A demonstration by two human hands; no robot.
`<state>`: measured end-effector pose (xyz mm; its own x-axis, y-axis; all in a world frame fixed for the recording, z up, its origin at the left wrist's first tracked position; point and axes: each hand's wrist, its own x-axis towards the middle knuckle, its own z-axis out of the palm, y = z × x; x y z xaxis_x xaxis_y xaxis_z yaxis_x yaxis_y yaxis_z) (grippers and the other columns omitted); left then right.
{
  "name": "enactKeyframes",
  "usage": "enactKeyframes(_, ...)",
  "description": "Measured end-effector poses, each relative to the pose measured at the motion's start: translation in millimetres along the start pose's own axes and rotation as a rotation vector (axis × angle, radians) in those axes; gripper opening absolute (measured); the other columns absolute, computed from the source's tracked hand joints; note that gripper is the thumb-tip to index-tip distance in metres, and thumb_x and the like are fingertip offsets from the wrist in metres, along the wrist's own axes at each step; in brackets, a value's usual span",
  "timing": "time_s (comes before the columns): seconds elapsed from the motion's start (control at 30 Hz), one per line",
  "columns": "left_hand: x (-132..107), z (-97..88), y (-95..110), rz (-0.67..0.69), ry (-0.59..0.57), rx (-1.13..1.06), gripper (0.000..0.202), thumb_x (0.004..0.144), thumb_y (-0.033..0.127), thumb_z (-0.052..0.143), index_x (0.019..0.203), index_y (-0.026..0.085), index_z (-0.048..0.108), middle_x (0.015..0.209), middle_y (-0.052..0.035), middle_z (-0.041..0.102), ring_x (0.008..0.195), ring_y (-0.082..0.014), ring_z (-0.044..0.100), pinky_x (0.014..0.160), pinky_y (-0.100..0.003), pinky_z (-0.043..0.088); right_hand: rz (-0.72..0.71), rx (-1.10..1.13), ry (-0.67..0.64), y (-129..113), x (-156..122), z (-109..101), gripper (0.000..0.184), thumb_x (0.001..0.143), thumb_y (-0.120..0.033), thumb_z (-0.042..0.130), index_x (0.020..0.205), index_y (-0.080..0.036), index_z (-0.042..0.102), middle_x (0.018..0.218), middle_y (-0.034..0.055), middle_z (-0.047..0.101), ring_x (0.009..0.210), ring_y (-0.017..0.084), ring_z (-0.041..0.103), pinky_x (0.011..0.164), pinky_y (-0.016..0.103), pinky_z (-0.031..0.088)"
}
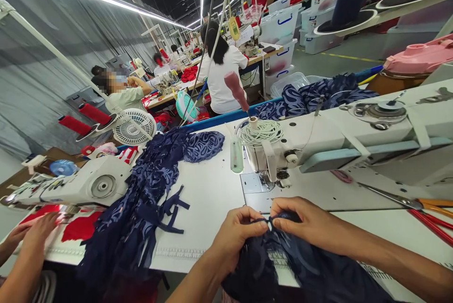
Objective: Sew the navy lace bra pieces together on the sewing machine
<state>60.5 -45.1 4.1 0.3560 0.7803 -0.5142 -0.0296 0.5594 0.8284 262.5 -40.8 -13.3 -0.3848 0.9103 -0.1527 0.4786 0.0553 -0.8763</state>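
Near the front edge of the white sewing table, my left hand (pixel 241 232) pinches a dark navy piece of fabric (pixel 300 258) between thumb and fingers. My right hand (pixel 300 220) pinches the same fabric close by, the two thumb tips only a short gap apart. The cloth hangs down from both hands over the table edge, and part of a printed ruler shows between its folds. Just beyond my hands is the needle area of a white sewing machine (pixel 271 175). A coil of pale cord (pixel 261 132) rests on the machine head.
A pile of navy patterned fabric (pixel 148 189) lies left on the table. Scissors (pixel 392 194) with orange handles lie right. At far left, a co-worker's hands (pixel 38 232) work red cloth at another sewing machine (pixel 88 182). A small white fan (pixel 134 126) stands behind the pile.
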Motion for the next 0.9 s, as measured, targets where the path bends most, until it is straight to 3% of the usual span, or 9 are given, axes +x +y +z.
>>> enactKeyframes(0.1,2,-4.7,1,-0.140,-0.060,-0.070,0.057,0.044,0.042,0.095,0.081,0.011,0.066,0.070,-0.0018,0.061,0.060,-0.0108,0.052,0.062,-0.024,0.037,0.009,0.011,-0.018,-1,1,-2,0.013,0.079,-0.034,0.058,0.077,-0.021,0.060,0.068,-0.0024,0.053,0.069,0.016,0.048,0.061,0.027,0.034)
enactKeyframes(0.3,3,-8.8,2,-0.108,-0.070,0.040,0.050,0.052,0.044,0.091,0.082,0.012,0.066,0.073,-0.0006,0.060,0.064,-0.0106,0.051,0.063,-0.023,0.035,0.017,0.004,-0.028,-4,3,-3,0.011,0.078,-0.031,0.059,0.074,-0.021,0.060,0.066,-0.0025,0.055,0.066,0.016,0.048,0.059,0.027,0.034)
enactKeyframes(0.43,2,-4.5,-2,0.224,0.094,0.433,0.022,0.075,0.034,0.073,0.082,0.015,0.065,0.077,-0.0004,0.058,0.074,-0.0140,0.050,0.069,-0.025,0.036,-0.002,-0.046,0.033,-3,-1,4,0.010,0.083,-0.031,0.056,0.078,-0.022,0.058,0.071,-0.0018,0.059,0.069,0.017,0.051,0.062,0.028,0.035)
enactKeyframes(0.5,0,-1.3,-6,0.387,0.162,0.579,0.011,0.082,0.027,0.064,0.083,0.016,0.064,0.082,-0.0011,0.059,0.079,-0.0154,0.051,0.074,-0.026,0.038,-0.070,-0.080,0.092,-2,-5,7,0.010,0.088,-0.032,0.053,0.089,-0.024,0.059,0.084,-0.0005,0.064,0.077,0.017,0.057,0.068,0.028,0.041)
enactKeyframes(0.63,-6,1.3,-17,0.515,0.164,0.610,0.004,0.087,0.021,0.060,0.089,0.018,0.062,0.087,-0.0019,0.060,0.080,-0.0158,0.054,0.075,-0.026,0.041,-0.279,-0.184,0.175,-5,-14,11,0.016,0.097,-0.031,0.046,0.100,-0.026,0.061,0.095,0.0014,0.066,0.085,0.016,0.063,0.076,0.027,0.047)
enactKeyframes(0.77,-10,-2.7,-34,0.754,0.300,0.763,0.006,0.086,0.014,0.061,0.089,0.020,0.060,0.081,-0.0008,0.057,0.074,-0.0146,0.053,0.068,-0.025,0.040,-0.442,-0.328,0.304,-5,-28,22,0.021,0.098,-0.028,0.044,0.098,-0.025,0.065,0.091,0.0039,0.069,0.084,0.018,0.067,0.075,0.028,0.051)
enactKeyframes(0.83,-11,-6.0,-40,0.825,0.349,0.770,0.007,0.089,0.014,0.058,0.089,0.020,0.061,0.079,-0.0008,0.056,0.072,-0.0144,0.053,0.066,-0.025,0.039,-0.442,-0.325,0.325,-3,-39,34,0.023,0.097,-0.032,0.050,0.112,-0.028,0.067,0.103,0.0048,0.073,0.096,0.021,0.069,0.084,0.029,0.054)
enactKeyframes(0.9,-11,-9.9,-40,0.817,0.378,0.657,0.008,0.091,0.016,0.056,0.089,0.020,0.062,0.081,-0.0018,0.056,0.076,-0.0149,0.054,0.069,-0.025,0.040,-0.368,-0.265,0.293,0,-50,47,0.035,0.094,-0.039,0.057,0.128,-0.034,0.062,0.115,0.0040,0.072,0.102,0.023,0.070,0.087,0.029,0.057)
